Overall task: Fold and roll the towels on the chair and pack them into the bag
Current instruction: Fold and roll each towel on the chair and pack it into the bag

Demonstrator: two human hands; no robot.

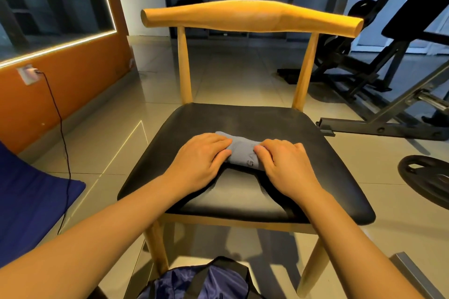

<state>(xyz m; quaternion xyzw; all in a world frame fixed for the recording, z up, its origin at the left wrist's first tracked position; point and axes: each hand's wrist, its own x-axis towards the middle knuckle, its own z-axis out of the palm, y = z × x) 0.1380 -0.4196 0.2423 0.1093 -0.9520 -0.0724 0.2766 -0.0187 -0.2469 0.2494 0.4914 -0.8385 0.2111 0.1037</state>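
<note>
A small grey-blue towel [243, 152] lies rolled up in the middle of the chair's black seat [243, 119]. My left hand [201, 155] lies over the roll's left end with the fingers curled round it. My right hand [283, 160] covers the right end, fingers and thumb curled onto the cloth. Only the roll's middle and a bit of its far left tip show between and behind the hands. A dark blue bag [201, 281] with black straps sits on the floor in front of the chair, at the bottom edge of view.
The chair has a wooden backrest [250, 16] and wooden legs. A dark blue cushion [26, 201] and a black cable [63, 143] lie at the left by the orange wall. Gym equipment [388, 68] and a weight plate [427, 177] stand at the right on the tiled floor.
</note>
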